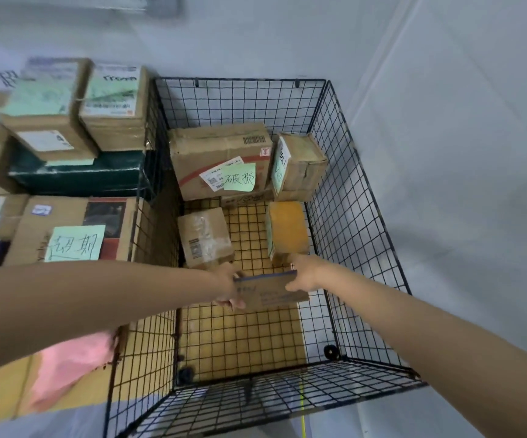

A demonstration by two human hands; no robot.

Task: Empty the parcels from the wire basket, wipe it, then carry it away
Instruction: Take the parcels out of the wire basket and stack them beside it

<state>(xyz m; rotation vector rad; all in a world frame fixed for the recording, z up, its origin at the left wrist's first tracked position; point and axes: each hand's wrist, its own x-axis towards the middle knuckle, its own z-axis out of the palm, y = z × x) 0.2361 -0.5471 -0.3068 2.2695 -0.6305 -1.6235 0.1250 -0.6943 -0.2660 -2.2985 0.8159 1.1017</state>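
A black wire basket [360, 197] on small wheels stands against the wall. Inside it, both hands hold a small flat cardboard parcel [270, 290]: my left hand [229, 287] grips its left end, my right hand [304, 273] its right end. Other parcels lie in the basket: a taped box [205, 237], a yellow-topped box [287, 230], a large box with a green note [221, 159], and an upright box [300, 165] at the back right.
Stacked cardboard boxes [66, 121] with green labels stand left of the basket, one bearing a green note [74, 243]. A pink cloth [72, 365] lies below my left forearm. Grey wall and floor [461, 216] lie to the right.
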